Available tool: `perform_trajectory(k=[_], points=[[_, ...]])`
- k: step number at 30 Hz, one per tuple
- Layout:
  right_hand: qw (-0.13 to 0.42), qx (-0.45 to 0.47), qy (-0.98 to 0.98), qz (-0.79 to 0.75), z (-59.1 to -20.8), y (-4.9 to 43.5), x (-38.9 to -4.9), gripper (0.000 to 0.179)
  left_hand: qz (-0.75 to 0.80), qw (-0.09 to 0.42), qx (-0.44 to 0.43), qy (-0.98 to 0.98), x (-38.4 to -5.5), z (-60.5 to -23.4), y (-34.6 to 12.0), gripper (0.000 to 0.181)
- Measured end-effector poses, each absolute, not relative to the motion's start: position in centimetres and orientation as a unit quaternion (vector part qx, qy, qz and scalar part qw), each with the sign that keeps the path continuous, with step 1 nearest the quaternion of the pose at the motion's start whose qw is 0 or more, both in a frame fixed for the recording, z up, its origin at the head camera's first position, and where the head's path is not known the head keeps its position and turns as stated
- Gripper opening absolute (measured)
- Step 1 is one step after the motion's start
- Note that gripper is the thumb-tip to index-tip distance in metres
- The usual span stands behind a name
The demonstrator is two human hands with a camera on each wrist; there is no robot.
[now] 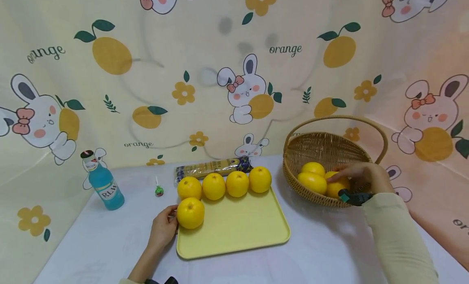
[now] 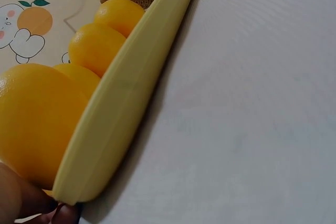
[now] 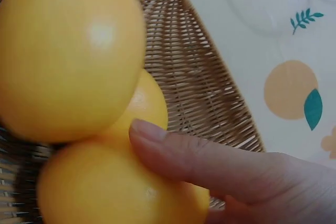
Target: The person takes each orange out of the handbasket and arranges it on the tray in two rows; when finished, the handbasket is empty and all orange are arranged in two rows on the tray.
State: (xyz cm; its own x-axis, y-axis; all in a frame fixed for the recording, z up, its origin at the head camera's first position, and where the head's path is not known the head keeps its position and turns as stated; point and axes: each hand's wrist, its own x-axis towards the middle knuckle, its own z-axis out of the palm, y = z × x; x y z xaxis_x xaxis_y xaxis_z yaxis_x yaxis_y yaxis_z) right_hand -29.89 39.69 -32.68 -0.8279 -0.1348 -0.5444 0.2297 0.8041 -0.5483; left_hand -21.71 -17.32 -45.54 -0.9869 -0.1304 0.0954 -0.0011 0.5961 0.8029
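Observation:
My left hand (image 1: 163, 229) pinches the left rim of a yellow tray (image 1: 238, 231); in the left wrist view the thumb lies over the rim and fingertips show under it. Right by that hand sits an orange (image 1: 190, 213). Behind it, several more oranges (image 1: 214, 186) form a row along the tray's back edge. Inside a wicker basket (image 1: 326, 143) at the right, my right hand (image 1: 357, 175) grips an orange (image 3: 115, 187), its thumb across the fruit's side. Two other oranges (image 1: 312, 182) lie against it in the basket.
A blue bottle labelled RLW (image 1: 107, 186) stands at the far left. Near it lies a small green-wrapped lollipop (image 1: 159, 191). A long golden packet (image 1: 212, 167) lies behind the tray. The basket's tall handle (image 1: 382, 141) arches over it, and a patterned cloth backs the table.

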Motion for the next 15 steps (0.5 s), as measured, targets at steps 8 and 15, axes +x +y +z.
perform_trajectory(k=[8,15], points=[[0.235,-0.02,0.897,-0.373,-32.66,40.25,-30.23,0.072,-0.448,0.085,0.034,-0.89,-21.68,-45.67,-17.24,0.034],[0.102,-0.042,0.908,-0.405,-32.92,40.35,-30.07,0.075,-0.456,0.077,0.032,-0.886,-21.57,-45.44,-17.27,0.034]])
